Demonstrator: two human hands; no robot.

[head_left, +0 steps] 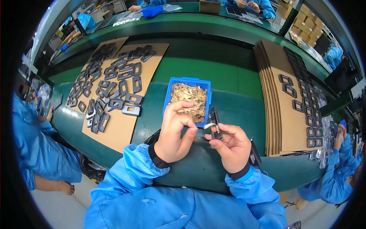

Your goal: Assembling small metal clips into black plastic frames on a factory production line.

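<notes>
Both hands are raised close together above the near edge of the green surface [228, 76]. A small dark rectangular frame part [214, 121] is held upright by the right hand [230, 147], pinched between thumb and fingertips at its lower end. A pale strip [209, 125], curling off the left side of the part, is seen between the two hands; it appears to be gripped by the left hand [176, 131], whose thumb and forefinger are closed toward it, though the exact contact cannot be told. Blue sleeves with dark cuffs cover both forearms.

Just behind the hands, a blue plastic bin [187, 81] stands on the surface, filled with a heap of tan peeled scraps [188, 100]. The left hand partly overlaps the bin's near rim in the view.

To the left of the bin, a brown cardboard sheet [118, 129] is laid flat, and many dark frame parts [114, 86] of the same kind are scattered over it, some overlapping. A second cardboard sheet lies beside it farther left, likewise covered.

To the right, well apart from the bin, a stack of cardboard sheets [274, 99] is fanned at its edge, and on the top sheet further frame parts [305, 103] are set out in orderly rows.

Other people in blue coats are seated at the left and right margins and across the far side.
</notes>
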